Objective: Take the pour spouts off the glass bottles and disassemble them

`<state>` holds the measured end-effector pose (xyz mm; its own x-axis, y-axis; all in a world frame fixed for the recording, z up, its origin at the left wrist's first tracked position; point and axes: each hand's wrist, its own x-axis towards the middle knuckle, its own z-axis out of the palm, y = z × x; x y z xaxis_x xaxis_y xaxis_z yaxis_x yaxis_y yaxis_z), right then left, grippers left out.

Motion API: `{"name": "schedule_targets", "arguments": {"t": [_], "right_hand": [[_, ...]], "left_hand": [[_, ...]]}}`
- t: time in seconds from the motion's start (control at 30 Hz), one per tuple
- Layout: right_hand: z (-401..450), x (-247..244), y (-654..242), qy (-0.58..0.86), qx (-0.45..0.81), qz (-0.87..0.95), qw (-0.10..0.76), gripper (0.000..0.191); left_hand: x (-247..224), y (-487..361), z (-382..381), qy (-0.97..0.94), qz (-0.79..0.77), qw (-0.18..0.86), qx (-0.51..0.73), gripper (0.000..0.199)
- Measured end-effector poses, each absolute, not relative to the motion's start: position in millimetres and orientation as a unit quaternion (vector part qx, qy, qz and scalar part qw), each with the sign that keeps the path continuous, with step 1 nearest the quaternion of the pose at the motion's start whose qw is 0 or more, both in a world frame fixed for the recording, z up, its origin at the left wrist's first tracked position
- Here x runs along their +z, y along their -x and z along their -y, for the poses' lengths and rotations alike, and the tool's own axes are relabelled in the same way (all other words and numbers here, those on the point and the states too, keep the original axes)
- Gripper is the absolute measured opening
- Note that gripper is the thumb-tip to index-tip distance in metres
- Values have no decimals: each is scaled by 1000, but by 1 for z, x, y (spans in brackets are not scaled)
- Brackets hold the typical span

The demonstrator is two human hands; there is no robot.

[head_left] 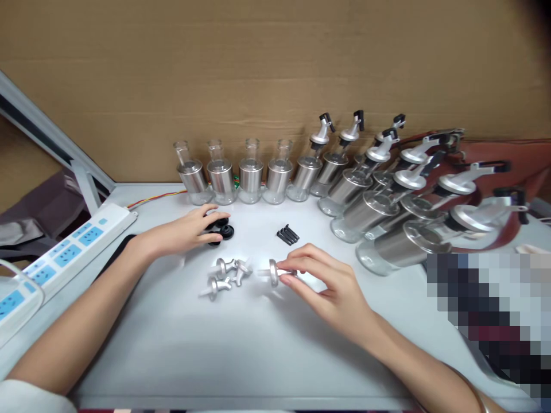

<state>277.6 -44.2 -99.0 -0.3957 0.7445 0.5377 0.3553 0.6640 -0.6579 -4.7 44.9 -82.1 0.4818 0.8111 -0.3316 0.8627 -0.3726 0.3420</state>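
Observation:
My right hand (331, 287) pinches a silver pourer spout (274, 273) between thumb and fingers, its pale tube pointing left. At the left, my left hand (198, 228) reaches over a small group of black rubber stoppers (227, 232). Its fingers are apart, with the thumb tip at one stopper; whether it grips any cannot be made out. Three loose pourer spouts (221, 267) lie between my hands on the white table (206, 355). Several small black levers (287, 234) lie together beyond my right hand.
Along the cardboard wall (241, 69) stand glass bottles with steel sleeves (251, 174), open-necked. More bottles, fitted with pourers (379, 152), fill the right side. A white power strip (64, 252) runs down the left edge. A reddish-brown bag (495, 166) is behind the right-hand bottles.

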Motion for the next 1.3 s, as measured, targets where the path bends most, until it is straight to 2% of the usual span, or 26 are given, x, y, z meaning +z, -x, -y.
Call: {"name": "schedule_targets", "arguments": {"t": [0.13, 0.3, 0.47, 0.53, 0.63, 0.8, 0.93, 1.1, 1.3], "right_hand": [[44, -100, -277, 336, 239, 809, 419, 10], [44, -100, -278, 326, 239, 820, 405, 10], [43, -101, -276, 327, 234, 824, 398, 12], [43, -102, -276, 324, 231, 830, 391, 15], [44, -103, -276, 312, 231, 844, 370, 15], [48, -108, -276, 340, 216, 869, 288, 13], [50, -113, -275, 353, 241, 869, 250, 15], [50, -118, -274, 366, 251, 858, 259, 14], [52, -114, -272, 364, 260, 867, 221, 16]], "left_hand": [[-74, 12, -46, -833, -487, 258, -52, 61], [-69, 23, -45, -828, -512, 223, -50, 65], [-75, 16, -43, -822, -520, 230, -40, 90], [-81, 11, -43, -825, -514, 232, -37, 84], [-90, 8, -47, -842, -483, 238, -37, 64], [-98, 12, -53, -868, -438, 234, -9, 45], [-100, 12, -53, -876, -432, 213, -1, 43], [-103, 13, -54, -876, -436, 205, -11, 45], [-88, 3, -41, -867, -472, 159, 3, 57]]}}
